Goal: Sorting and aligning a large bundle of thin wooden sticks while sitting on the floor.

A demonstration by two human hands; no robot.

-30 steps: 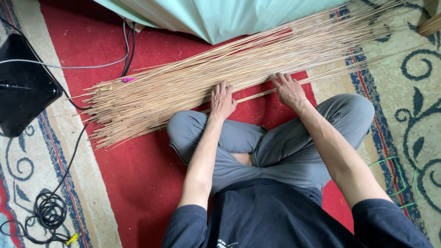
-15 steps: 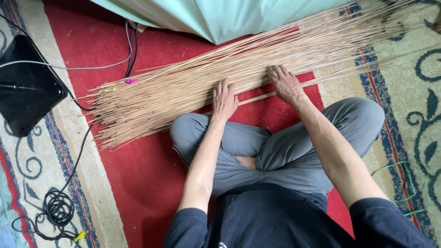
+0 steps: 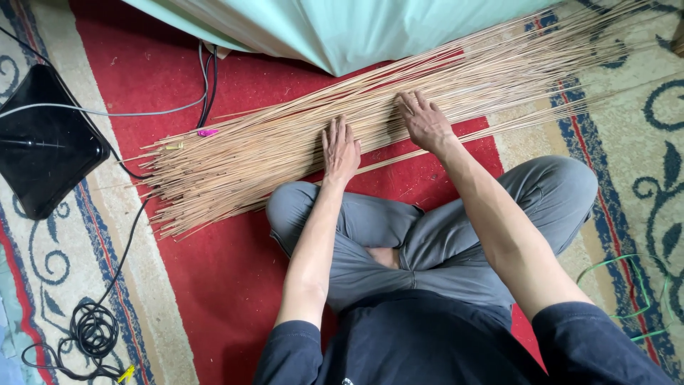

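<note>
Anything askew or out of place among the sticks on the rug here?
Mostly tidy. One thin stick lies apart from the main bundle of sticks, on the red rug just below it, near the left hand and right hand. The bundle's left ends are ragged and uneven.

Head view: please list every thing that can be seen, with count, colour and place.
thin sticks: one large pile, tan, spread across the carpet in front of the knees
carpet: one, red with cream and blue border, under everything
cloth: one, pale green, top middle
flat base: one, black, left edge
cables: several, black and grey, left side, one coiled at lower left
small clip: one, pink, on the pile's left part
cord: one, green, lower right
left hand: flat on the sticks
right hand: flat on the sticks
</note>
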